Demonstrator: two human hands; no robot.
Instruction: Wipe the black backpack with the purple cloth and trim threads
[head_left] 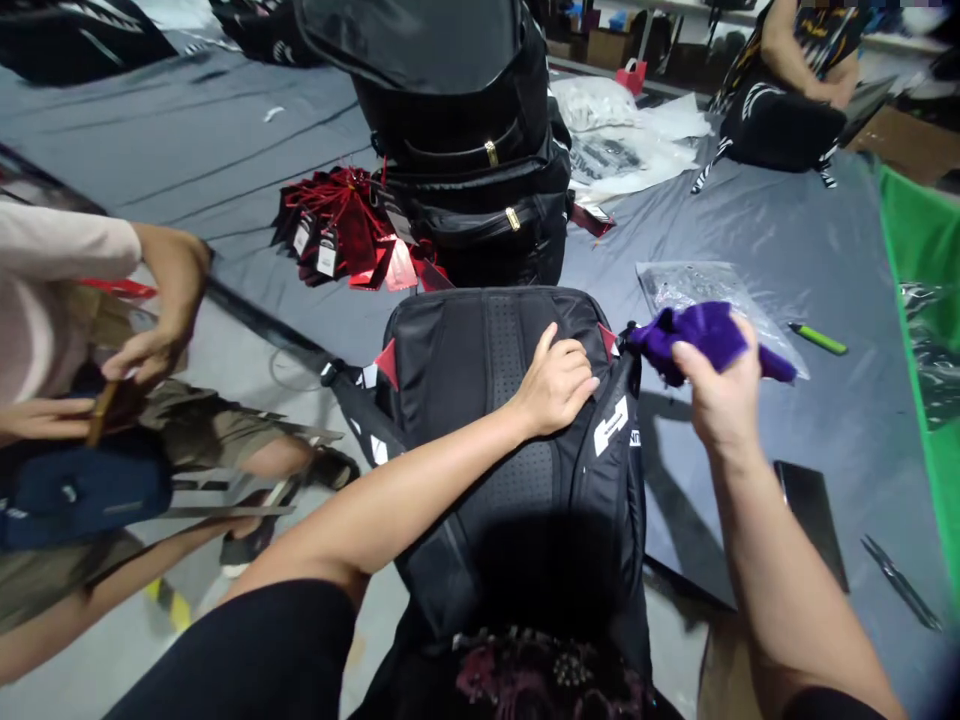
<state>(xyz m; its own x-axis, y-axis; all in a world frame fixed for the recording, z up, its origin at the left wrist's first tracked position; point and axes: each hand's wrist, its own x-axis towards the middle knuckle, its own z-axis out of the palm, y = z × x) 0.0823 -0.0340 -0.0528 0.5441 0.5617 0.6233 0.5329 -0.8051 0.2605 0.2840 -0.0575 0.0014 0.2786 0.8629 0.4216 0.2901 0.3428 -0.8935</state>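
Observation:
A black backpack lies with its padded, strapped side up, partly over the table edge and in front of my body. My left hand rests on its upper part, fingers curled against the fabric; whether they pinch anything is hidden. To the right, my right hand grips a bunched purple cloth, thumb on top. The cloth's left end touches the backpack's right shoulder strap near its upper end. Small red triangular pieces show at both top corners of the backpack.
Stacked black bags stand behind the backpack, beside red tags. A plastic bag, green marker, dark phone-like object and snips lie right. People are at left and at the back right.

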